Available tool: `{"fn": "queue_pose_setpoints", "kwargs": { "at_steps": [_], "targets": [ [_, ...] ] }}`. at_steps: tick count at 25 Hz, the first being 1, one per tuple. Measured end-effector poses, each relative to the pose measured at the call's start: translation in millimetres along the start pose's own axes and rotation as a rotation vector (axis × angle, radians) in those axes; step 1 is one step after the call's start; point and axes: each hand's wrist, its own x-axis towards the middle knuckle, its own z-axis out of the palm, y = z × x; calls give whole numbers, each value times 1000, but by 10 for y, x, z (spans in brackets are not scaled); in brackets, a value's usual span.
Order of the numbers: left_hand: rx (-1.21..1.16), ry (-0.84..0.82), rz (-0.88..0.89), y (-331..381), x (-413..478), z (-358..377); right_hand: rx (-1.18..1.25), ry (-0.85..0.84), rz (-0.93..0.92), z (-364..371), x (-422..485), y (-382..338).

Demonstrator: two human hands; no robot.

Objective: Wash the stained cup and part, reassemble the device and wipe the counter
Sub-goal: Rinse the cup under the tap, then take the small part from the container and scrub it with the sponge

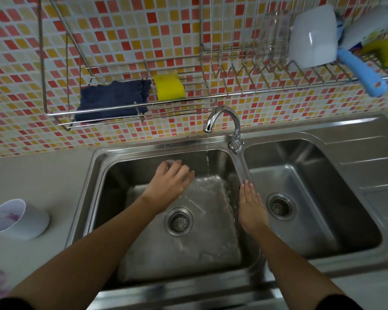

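The fingers (184, 170) of the left hand (170, 180) curl over a small see-through part (173, 162), blurred, held above the back of the left basin (94, 175) just beside the thin stream of water (207, 157). The right hand (252, 209) is flat, its fingers (248, 190) straight and together, holding nothing, their tips touching the end of the tap lever (241, 162) between the two basins. The stained cup (16, 218) lies tilted on the worktop (43, 175) well left of the sink, purple marks inside. On the wire rack (54, 115) above sit a dark cloth (112, 99) and a yellow sponge (169, 87).
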Motion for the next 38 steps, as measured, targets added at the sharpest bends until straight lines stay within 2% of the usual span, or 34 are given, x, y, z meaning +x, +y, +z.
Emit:
{"fn": "queue_pose_setpoints", "kwargs": {
  "at_steps": [2, 3, 4, 7, 8, 9, 14, 18, 21, 25, 29, 32, 36, 38],
  "targets": [
    [-34, 4, -34, -13, -75, -44, 8, -18, 12, -24, -9, -12],
    [-120, -25, -137, -26, -129, -41, 23, -32, 29, -40, -10, -33],
    [-277, -57, -308, -41, -199, -14, 46, -45, 45, -55, -8, -73],
    [-1075, -157, -1002, -105, -426, 27, 150, -33, 16, -101, -20, -376],
    [-1251, -159, -1138, -157, -521, 35, 193, -15, -27, -111, -27, -562],
    [-1325, -143, -1181, -228, -626, 31, 238, 2, -75, -128, -37, -789],
    [-1349, 101, -1096, -922, -1185, -272, 428, 6, -243, -234, -52, -2251],
    [-1194, 230, -1135, -1882, -1906, -511, 395, 41, -417, -210, -21, -3340],
    [-1088, 260, -1212, -2530, -2662, -399, 347, 13, -467, -89, -68, -3990],
    [-993, 147, -1315, -2902, -3483, -35, 279, -33, -463, 226, -132, -4439],
    [-1070, -39, -1308, -2797, -3952, 440, 229, -67, -403, 480, -161, -4585],
    [-1103, -71, -1261, -2614, -4050, 680, 216, -62, -403, 483, -172, -4590],
    [-1144, -50, -1322, -2508, -4079, 796, 206, -60, -405, 479, -162, -4602],
    [-1168, -108, -1288, -2541, -4097, 763, 230, -57, -403, 472, -166, -4593]
  ]
}}
